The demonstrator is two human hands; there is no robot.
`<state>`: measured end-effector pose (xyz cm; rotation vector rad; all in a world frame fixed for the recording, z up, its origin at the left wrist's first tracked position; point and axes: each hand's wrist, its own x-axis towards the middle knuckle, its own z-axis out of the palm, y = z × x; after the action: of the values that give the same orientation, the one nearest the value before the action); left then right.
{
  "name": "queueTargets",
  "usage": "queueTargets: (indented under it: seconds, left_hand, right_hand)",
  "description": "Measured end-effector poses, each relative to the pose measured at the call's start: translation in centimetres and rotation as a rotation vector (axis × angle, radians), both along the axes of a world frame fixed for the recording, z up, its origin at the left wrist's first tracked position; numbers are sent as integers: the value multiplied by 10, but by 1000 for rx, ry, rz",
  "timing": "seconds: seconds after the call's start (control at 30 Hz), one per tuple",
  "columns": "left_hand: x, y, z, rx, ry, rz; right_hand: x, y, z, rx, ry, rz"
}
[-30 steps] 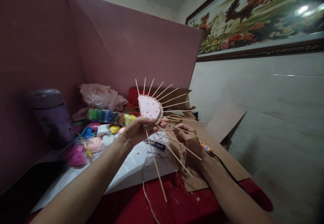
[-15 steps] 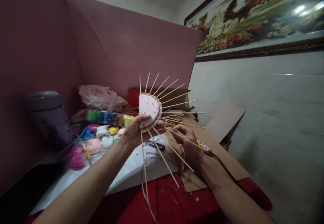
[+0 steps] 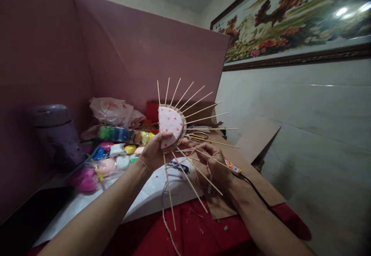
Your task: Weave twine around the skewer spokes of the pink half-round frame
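My left hand (image 3: 155,151) is closed on a round woven base (image 3: 171,122) with a pink dotted face, held up above the table. Several thin wooden sticks (image 3: 199,100) fan out from its rim like spokes. My right hand (image 3: 213,161) is just to the right and below, fingers pinched among the lower sticks on a strand of twine (image 3: 168,217). That strand hangs down to the red tablecloth (image 3: 188,233).
Bags of coloured clay (image 3: 121,148) and a pink plastic bag (image 3: 116,111) lie at the back left by a purple flask (image 3: 58,132). White paper (image 3: 150,196) and brown cardboard (image 3: 255,136) cover the table. Pink boards stand behind; a framed picture (image 3: 292,16) hangs on the right wall.
The woven base has risen slightly and turned in my left hand, so the lower sticks swing. My right hand has shifted a little up among the sticks.
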<state>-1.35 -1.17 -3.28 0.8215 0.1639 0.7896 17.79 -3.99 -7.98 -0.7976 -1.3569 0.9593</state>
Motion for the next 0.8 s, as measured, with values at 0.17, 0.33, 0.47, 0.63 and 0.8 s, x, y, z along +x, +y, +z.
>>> queueTargets:
  seconds: [0.17,0.33,0.47,0.63,0.8]
  left_hand:
    - [5,-3,0,17,-13,-41]
    - [8,-8,1,20,13,13]
    - [8,-8,1,9,21,40]
    - [6,-4,0,36,8,44]
    - [2,-1,2,73,-17,55]
  right_hand:
    - [-3,-1,-1,17,2,23]
    - [-6,-2,-1,-9,-15,1]
    - [-4,2,-4,6,-13,-8]
    - [15,19,-4,106,-46,-314]
    - [59,19,3,-33,-245,-719]
